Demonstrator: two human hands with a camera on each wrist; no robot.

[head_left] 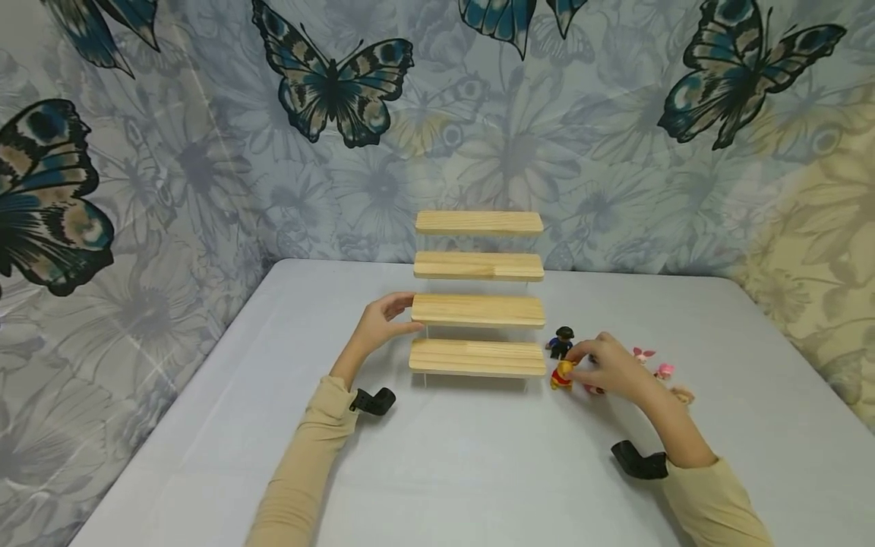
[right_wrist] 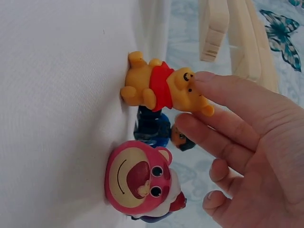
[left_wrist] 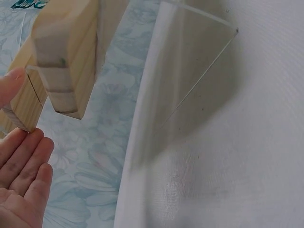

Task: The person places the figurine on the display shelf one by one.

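A tiered display stand (head_left: 478, 311) with several wooden shelves on clear supports stands on the white table. At the left end of its second shelf from the bottom, my left hand (head_left: 383, 323) holds the board, thumb in front and fingers behind. In the left wrist view the fingertips (left_wrist: 34, 135) touch the board's edge. Right of the stand, my right hand (head_left: 608, 365) pinches the head of a Winnie the Pooh figurine (right_wrist: 164, 88) in a red shirt. Its feet are at the table surface. Beside it are a pink bear figurine (right_wrist: 137, 178) and a dark-clothed figurine (head_left: 562, 343).
Several more small figurines, among them a pink-eared one (head_left: 642, 354) and a pink one (head_left: 664, 371), stand to the right, partly behind my right hand. A butterfly-patterned cloth (head_left: 369, 190) hangs behind the white table (head_left: 437, 471).
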